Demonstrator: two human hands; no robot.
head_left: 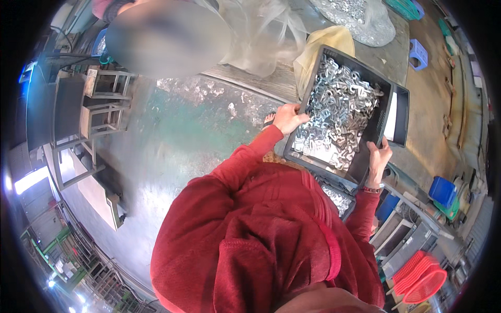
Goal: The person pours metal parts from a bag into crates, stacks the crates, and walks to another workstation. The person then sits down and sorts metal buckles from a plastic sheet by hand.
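Observation:
A black plastic crate (389, 112) is tilted before me, filled with many small shiny metal hook-like pieces (336, 107). My left hand (290, 119) grips the crate's left side, thumb over the rim and fingers mostly hidden behind the wall. On the opposite side my right hand (379, 155) holds the right wall near its close corner, fingers bent round the edge. Beneath the crate's near end, a second dark container (339, 197) shows more silvery pieces. A yellow cloth or sack (324, 40) lies against the far left corner of the crate.
A worktable (389, 60) extends beyond the crate, bearing a clear plastic bag of metal parts (360, 21). Wooden-topped metal stools (107, 115) stand at left. At right are a blue stool (417, 55), a blue bin (442, 191) and red baskets (420, 276). Another person's blurred shape is at upper left.

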